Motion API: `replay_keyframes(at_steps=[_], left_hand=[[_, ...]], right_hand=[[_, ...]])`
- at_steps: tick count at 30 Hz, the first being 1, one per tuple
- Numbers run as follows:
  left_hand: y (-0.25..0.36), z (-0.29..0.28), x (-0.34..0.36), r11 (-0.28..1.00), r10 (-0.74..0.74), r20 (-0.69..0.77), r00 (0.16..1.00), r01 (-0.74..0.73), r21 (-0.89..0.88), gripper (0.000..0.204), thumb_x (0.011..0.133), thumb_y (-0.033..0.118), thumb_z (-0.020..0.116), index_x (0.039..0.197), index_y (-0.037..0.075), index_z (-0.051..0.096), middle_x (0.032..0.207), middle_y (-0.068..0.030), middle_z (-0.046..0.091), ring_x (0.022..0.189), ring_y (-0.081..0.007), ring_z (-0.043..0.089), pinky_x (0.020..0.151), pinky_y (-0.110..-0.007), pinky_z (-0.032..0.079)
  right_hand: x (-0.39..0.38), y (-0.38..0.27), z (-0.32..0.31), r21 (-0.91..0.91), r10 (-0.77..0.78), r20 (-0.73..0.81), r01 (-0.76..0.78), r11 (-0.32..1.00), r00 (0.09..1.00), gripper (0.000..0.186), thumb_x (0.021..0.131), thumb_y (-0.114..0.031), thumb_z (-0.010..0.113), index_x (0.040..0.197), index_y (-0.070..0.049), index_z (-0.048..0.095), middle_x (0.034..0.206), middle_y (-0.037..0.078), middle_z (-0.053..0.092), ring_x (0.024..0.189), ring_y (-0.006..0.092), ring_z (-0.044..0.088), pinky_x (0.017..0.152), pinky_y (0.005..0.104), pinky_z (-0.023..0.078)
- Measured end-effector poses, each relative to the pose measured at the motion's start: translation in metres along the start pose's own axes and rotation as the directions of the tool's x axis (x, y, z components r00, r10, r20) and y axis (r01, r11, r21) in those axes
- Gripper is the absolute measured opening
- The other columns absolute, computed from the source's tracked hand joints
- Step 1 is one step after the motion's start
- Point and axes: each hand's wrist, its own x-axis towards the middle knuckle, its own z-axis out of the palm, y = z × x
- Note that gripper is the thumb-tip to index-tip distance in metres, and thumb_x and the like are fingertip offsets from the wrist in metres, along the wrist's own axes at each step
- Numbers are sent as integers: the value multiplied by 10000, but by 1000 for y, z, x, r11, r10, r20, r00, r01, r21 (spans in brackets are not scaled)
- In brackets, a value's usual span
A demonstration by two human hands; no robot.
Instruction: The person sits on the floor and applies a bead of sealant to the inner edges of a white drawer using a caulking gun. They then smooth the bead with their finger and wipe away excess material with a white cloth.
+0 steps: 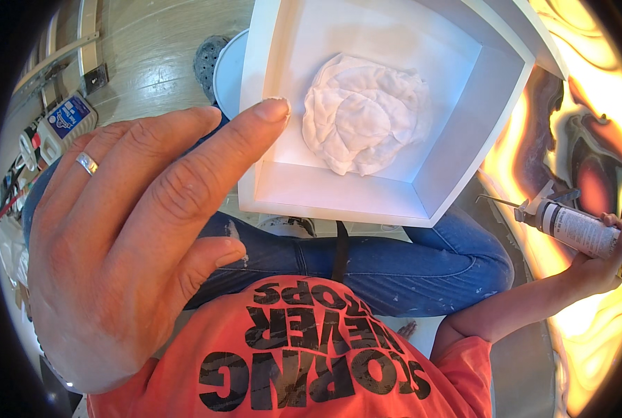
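Observation:
My left hand (pixel 126 216) is raised close in front of me, with a ring on one finger. Its index finger is stretched out, and a whitish smear sits on the tip; nothing is held. My right hand (pixel 609 254) grips a caulking gun (pixel 579 228) out at the right, its thin nozzle directed toward the left. Ahead of me stands a white open box (pixel 339 207), tilted in view. Inside it lies a crumpled white cloth (pixel 363 118). The left index fingertip appears in front of the box's left wall; whether it touches cannot be seen.
Along the right runs a glowing, marble-patterned panel (pixel 523 132) in yellow, brown and black. At the left are a white jug with a blue label (pixel 70 124) and metal rails (pixel 88 42). A grey perforated shoe (pixel 208 68) and a pale round bucket (pixel 231 75) stand behind the box.

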Motion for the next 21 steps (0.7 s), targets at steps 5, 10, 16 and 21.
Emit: replay_keyframes(at_steps=[5,10,16,21], left_hand=[[2,-1,0,1000,-18,4,1000,18,5,625,912,365,639,1422,14,558,1326,-178,638,1156,-374,627,989,-449,498],[5,-2,-2,998,-57,4,998,57,33,624,901,348,650,1437,41,559,1312,-172,643,1153,-365,624,998,-442,490],[14,6,-2,987,-151,-89,985,155,41,586,912,250,657,1465,91,546,1267,-172,655,1140,-374,618,1016,-432,469],[8,10,1,987,-154,-187,970,141,-81,605,909,213,687,1479,87,527,1245,-180,660,1132,-386,617,1006,-442,468]], right_hand=[[1,2,-2,15,15,2,-16,1000,1000,159,902,-55,726,929,90,668,886,144,651,832,252,668,845,399,576],[6,4,-12,33,13,-6,-13,999,1000,185,895,-65,728,935,106,669,888,156,652,835,262,667,847,406,574],[5,5,-13,30,4,-62,-2,1000,998,213,872,-83,756,940,103,677,883,169,661,826,269,681,824,415,577],[-9,-1,-8,-29,-59,-151,55,998,987,219,816,-82,813,906,68,682,835,165,696,732,237,683,722,392,590]])
